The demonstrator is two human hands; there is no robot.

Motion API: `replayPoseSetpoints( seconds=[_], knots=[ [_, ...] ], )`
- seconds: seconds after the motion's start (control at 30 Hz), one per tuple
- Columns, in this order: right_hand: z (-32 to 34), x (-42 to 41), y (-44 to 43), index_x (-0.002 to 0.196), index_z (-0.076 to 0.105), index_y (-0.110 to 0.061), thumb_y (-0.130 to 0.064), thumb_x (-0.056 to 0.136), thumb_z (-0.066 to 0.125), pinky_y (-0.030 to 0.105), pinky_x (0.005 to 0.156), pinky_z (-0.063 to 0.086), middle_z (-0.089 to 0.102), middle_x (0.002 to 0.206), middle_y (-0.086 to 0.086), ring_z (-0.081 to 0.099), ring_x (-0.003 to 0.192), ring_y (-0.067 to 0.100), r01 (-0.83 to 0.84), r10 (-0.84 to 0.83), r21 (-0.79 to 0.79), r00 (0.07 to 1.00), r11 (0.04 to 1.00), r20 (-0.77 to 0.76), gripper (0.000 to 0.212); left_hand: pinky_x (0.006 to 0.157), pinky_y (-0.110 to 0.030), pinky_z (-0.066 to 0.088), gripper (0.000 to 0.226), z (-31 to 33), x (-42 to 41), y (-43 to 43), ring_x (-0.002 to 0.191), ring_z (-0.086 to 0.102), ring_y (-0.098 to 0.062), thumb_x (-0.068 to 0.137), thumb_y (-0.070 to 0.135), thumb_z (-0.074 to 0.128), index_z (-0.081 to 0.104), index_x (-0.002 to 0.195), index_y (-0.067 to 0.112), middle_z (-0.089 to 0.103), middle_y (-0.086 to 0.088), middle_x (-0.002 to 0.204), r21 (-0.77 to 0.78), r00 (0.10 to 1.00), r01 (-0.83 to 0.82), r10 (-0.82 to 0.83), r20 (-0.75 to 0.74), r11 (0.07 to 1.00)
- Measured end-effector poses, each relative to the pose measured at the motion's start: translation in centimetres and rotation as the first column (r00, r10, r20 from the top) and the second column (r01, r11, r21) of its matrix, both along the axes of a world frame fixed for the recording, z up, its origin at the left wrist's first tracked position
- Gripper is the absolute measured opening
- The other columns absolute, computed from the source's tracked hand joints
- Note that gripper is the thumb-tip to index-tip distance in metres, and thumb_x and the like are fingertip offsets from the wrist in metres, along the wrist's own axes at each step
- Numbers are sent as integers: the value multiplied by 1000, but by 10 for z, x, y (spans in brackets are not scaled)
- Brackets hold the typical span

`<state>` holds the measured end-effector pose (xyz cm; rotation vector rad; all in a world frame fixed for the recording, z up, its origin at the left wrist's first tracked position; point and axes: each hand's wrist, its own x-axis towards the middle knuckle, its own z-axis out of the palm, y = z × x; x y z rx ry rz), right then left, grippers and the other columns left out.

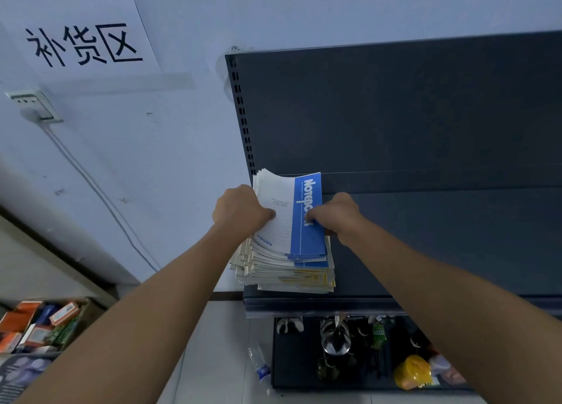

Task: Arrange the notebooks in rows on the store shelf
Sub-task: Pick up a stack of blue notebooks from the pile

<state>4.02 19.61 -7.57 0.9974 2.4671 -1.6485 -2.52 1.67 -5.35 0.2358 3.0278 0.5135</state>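
1. Several small cartons, orange and green, fill a cardboard box (45, 324) on the floor at far left; above it a paper sign (79, 39) and a wall socket (33, 105) with a cable are fixed to the pale wall.
2. The left grip (240, 209), a bare hand, is closed on the left edge of a bundle of notebooks (281, 218), thumb on the white cover, fingers curled out of sight behind.
3. That bundle, white with a blue band, is tilted up above the stack of notebooks (289, 273), which lies flat at the left end of the dark shelf (425, 251), near its front edge.
4. The right grip (337, 215), also bare, pinches the bundle's right edge, thumb on the blue band.
5. Below the shelf, a plastic bottle (260, 367) lies by the lower tier, which carries glassware (334, 340) and a yellow object (412, 371).
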Motion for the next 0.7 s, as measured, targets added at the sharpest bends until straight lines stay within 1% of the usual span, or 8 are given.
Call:
replayPoseSetpoints(
  seconds=[0.1,0.17,0.23,0.3,0.43,0.53,0.6,0.7],
  knots=[
    [0,-1,0,104,58,-6,-10,83,75,43,81,62,69,104,9,69,94,24,-20,18,-105,1000,994,-19,27,48,-22,40,42,1,-1,2,63,54,-10,84,51,72,45,76,21,55,5,77,72,999,12,-14,37,997],
    [1,-1,-1,104,59,-4,-7,86,70,40,77,62,69,105,11,70,92,23,-18,11,-160,999,987,-42,22,48,-22,37,40,-1,-1,5,64,50,-9,89,50,68,46,87,16,50,4,80,154,999,-1,-7,50,988],
    [2,-1,-2,98,59,-6,-6,87,68,35,65,60,70,100,9,69,85,20,2,-19,-208,997,978,-76,15,47,-22,35,42,-1,-1,9,65,47,-9,93,45,64,37,103,14,46,4,82,257,998,-36,20,64,966],
    [3,-1,-3,96,59,-7,-8,87,69,28,54,52,69,97,8,67,80,16,25,-52,-247,994,969,-100,14,48,-21,35,40,2,0,12,67,47,-11,97,39,60,30,107,13,46,3,87,299,998,-27,8,64,954],
    [-2,-2,-4,91,56,-12,-14,86,76,32,64,53,67,97,5,65,86,18,13,-20,-176,999,984,-38,21,59,-28,44,36,3,3,13,80,53,-18,95,37,60,37,106,11,49,-2,92,138,1000,6,-9,19,990],
    [-7,-3,-3,93,56,-12,-16,85,78,41,82,60,68,106,8,67,98,25,-12,13,-100,1000,995,16,23,71,-33,52,34,1,6,15,91,58,-24,94,38,61,51,108,9,55,-6,103,-20,997,72,-73,-27,997],
    [-7,-3,-2,91,54,-14,-18,87,77,43,86,60,68,107,9,67,99,26,-22,23,-66,1000,998,17,23,63,-30,48,30,0,8,17,80,56,-20,93,40,63,55,101,12,56,-2,94,-44,993,96,-99,-69,994],
    [-3,-5,1,93,53,-15,-24,88,76,40,80,61,65,100,3,67,93,23,-54,51,87,998,995,35,25,53,-25,41,27,2,8,20,66,51,-15,92,41,66,52,92,17,53,3,84,-46,988,99,-104,-114,994]
  ],
)
